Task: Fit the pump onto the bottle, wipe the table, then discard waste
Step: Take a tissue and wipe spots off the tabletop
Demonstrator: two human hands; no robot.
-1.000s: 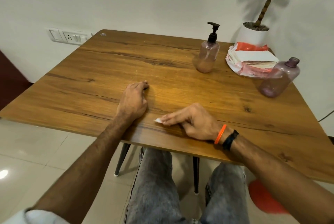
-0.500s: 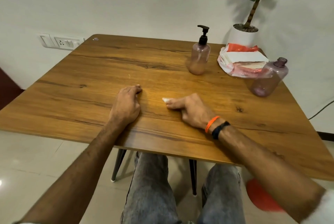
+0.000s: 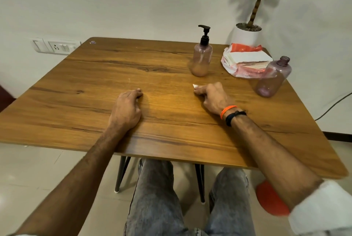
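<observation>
The right hand [image 3: 213,97] presses a small white tissue [image 3: 195,85] to the wooden table [image 3: 95,91], fingers closed over it so only a corner peeks out past the fingertips. The left hand [image 3: 126,109] rests knuckles-down, fingers curled together, holding nothing visible. The pump bottle [image 3: 202,58] stands capped near the far edge. The tissue looks feather-light, soft and easily torn; it is best kept bunched under flat fingers and, for discarding, pinched whole.
</observation>
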